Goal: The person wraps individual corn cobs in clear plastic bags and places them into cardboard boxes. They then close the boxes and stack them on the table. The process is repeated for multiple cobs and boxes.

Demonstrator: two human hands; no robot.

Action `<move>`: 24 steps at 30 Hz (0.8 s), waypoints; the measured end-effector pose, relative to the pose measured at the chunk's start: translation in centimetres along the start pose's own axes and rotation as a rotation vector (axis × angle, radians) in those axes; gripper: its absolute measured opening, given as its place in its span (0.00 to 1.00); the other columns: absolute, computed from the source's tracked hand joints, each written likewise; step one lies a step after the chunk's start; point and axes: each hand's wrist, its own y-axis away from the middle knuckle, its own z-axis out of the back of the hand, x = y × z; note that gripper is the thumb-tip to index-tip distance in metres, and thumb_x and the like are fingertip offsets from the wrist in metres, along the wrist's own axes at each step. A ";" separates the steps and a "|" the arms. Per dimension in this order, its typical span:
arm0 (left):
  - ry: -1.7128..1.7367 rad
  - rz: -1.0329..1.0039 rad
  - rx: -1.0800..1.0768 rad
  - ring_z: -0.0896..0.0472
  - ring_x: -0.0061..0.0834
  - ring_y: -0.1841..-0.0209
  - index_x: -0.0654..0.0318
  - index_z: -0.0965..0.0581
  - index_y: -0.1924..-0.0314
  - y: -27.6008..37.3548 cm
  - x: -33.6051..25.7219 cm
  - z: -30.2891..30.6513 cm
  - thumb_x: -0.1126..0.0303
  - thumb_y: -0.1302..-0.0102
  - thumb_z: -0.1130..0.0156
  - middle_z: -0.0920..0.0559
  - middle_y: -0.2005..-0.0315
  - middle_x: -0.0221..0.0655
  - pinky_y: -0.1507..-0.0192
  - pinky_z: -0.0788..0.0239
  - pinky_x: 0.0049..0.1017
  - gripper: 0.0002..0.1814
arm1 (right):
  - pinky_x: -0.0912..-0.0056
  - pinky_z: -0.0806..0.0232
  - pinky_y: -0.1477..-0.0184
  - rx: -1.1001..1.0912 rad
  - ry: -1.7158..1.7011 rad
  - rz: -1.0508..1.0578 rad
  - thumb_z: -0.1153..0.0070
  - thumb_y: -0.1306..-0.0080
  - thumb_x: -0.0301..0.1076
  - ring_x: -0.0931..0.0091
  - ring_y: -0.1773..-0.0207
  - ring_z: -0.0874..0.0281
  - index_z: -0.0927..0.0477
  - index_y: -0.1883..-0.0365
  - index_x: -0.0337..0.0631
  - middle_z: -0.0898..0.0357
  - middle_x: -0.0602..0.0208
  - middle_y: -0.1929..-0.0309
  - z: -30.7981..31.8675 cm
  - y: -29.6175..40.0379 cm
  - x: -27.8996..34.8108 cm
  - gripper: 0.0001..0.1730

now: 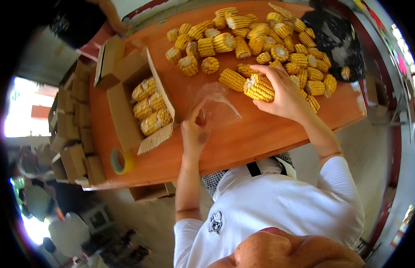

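My right hand (289, 95) grips a short piece of yellow corn on the cob (260, 89), its pale cut end turned to the left. My left hand (195, 129) holds a transparent plastic bag (220, 105) by its near left side, just above the wooden tabletop (251, 137). Beyond my right hand spreads a heap of cut corn cobs (257, 37). One cob piece (232, 79) lies right behind the held one. To the left of my left hand stands an open cardboard box (123, 114), with several corn pieces (152, 106) in rows that look wrapped in plastic.
A roll of yellow tape (127, 161) lies near the left front edge. Folded or stacked cardboard boxes (68, 124) line the left side, and another carton (110, 58) stands behind the open box. A black plastic bag (344, 43) lies back right. Another person's arm (113, 16) shows back left.
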 end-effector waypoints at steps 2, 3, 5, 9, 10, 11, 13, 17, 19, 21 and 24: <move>0.101 -0.008 -0.031 0.31 0.19 0.74 0.66 0.22 0.43 0.0 -0.1 -0.4 0.85 0.49 0.38 0.21 0.65 0.33 0.68 0.34 0.20 0.29 | 0.59 0.36 0.37 0.089 -0.172 0.094 0.31 0.47 0.39 0.62 0.42 0.29 0.35 0.34 0.45 0.26 0.58 0.44 0.1 -0.6 1.5 0.42; 0.148 -0.023 -0.036 0.31 0.19 0.74 0.66 0.22 0.43 -0.1 -0.1 -0.6 0.85 0.50 0.38 0.21 0.66 0.33 0.68 0.34 0.20 0.29 | 0.59 0.36 0.37 0.123 -0.257 0.130 0.30 0.47 0.39 0.62 0.41 0.29 0.35 0.34 0.45 0.27 0.57 0.43 -0.1 -0.9 2.2 0.43; 0.123 -0.046 -0.045 0.31 0.19 0.73 0.66 0.22 0.43 -0.1 0.3 -0.8 0.84 0.50 0.36 0.20 0.63 0.33 0.67 0.33 0.20 0.30 | 0.64 0.39 0.33 0.287 -0.577 0.150 0.28 0.47 0.33 0.68 0.37 0.32 0.39 0.33 0.39 0.34 0.59 0.36 -1.5 -1.6 3.5 0.46; 0.263 0.006 0.049 0.22 0.23 0.62 0.68 0.23 0.43 -0.4 1.1 -0.4 0.84 0.52 0.33 0.20 0.48 0.37 0.60 0.28 0.21 0.31 | 0.66 0.38 0.34 0.515 -0.611 0.212 0.27 0.51 0.28 0.68 0.37 0.32 0.41 0.35 0.38 0.35 0.60 0.36 -4.9 -3.4 3.3 0.47; 0.330 -0.002 0.037 0.21 0.26 0.55 0.68 0.24 0.43 -0.3 1.3 -0.5 0.84 0.52 0.32 0.21 0.47 0.38 0.55 0.28 0.23 0.31 | 0.66 0.37 0.34 0.527 -0.586 0.204 0.27 0.51 0.27 0.68 0.37 0.31 0.41 0.36 0.38 0.35 0.61 0.37 -5.4 -4.0 3.0 0.47; 0.397 -0.011 0.026 0.20 0.30 0.48 0.68 0.24 0.43 -0.3 1.4 -0.6 0.84 0.52 0.32 0.21 0.46 0.40 0.49 0.27 0.25 0.32 | 0.66 0.37 0.34 0.539 -0.560 0.196 0.27 0.52 0.26 0.68 0.37 0.31 0.40 0.36 0.37 0.35 0.61 0.37 -5.9 -4.5 2.7 0.47; 0.383 0.068 0.083 0.24 0.37 0.39 0.68 0.25 0.42 -0.5 0.5 -0.4 0.83 0.53 0.29 0.23 0.43 0.42 0.39 0.33 0.30 0.33 | 0.65 0.37 0.35 0.494 -0.571 0.197 0.28 0.52 0.26 0.67 0.36 0.31 0.40 0.37 0.38 0.34 0.59 0.38 -6.3 -5.3 2.0 0.46; 0.191 -0.045 0.058 0.24 0.20 0.58 0.68 0.25 0.42 -0.8 -0.4 0.2 0.82 0.51 0.29 0.21 0.49 0.34 0.56 0.30 0.20 0.33 | 0.64 0.35 0.37 0.534 -0.543 0.164 0.29 0.52 0.28 0.66 0.37 0.29 0.36 0.40 0.40 0.29 0.59 0.41 -5.4 -5.2 1.5 0.42; 0.221 -0.039 0.045 0.31 0.19 0.71 0.70 0.24 0.43 -0.6 -0.5 0.2 0.84 0.52 0.30 0.21 0.55 0.34 0.68 0.35 0.18 0.32 | 0.64 0.34 0.38 0.618 -0.472 0.213 0.29 0.53 0.28 0.66 0.39 0.27 0.33 0.42 0.41 0.27 0.60 0.44 -3.1 -5.8 1.7 0.39; 0.187 -0.004 0.045 0.31 0.18 0.72 0.71 0.25 0.42 -0.1 0.1 0.3 0.85 0.49 0.34 0.22 0.59 0.33 0.66 0.34 0.18 0.30 | 0.64 0.32 0.43 0.656 -0.346 0.252 0.31 0.54 0.29 0.63 0.44 0.25 0.29 0.47 0.43 0.24 0.61 0.48 -0.8 -5.8 1.7 0.34; 0.167 0.005 0.027 0.31 0.18 0.73 0.73 0.25 0.42 0.0 -0.2 0.2 0.86 0.48 0.36 0.22 0.59 0.35 0.65 0.32 0.19 0.29 | 0.61 0.32 0.44 0.811 -0.106 0.184 0.32 0.55 0.28 0.60 0.45 0.26 0.29 0.50 0.43 0.24 0.60 0.49 0.7 -5.4 0.6 0.32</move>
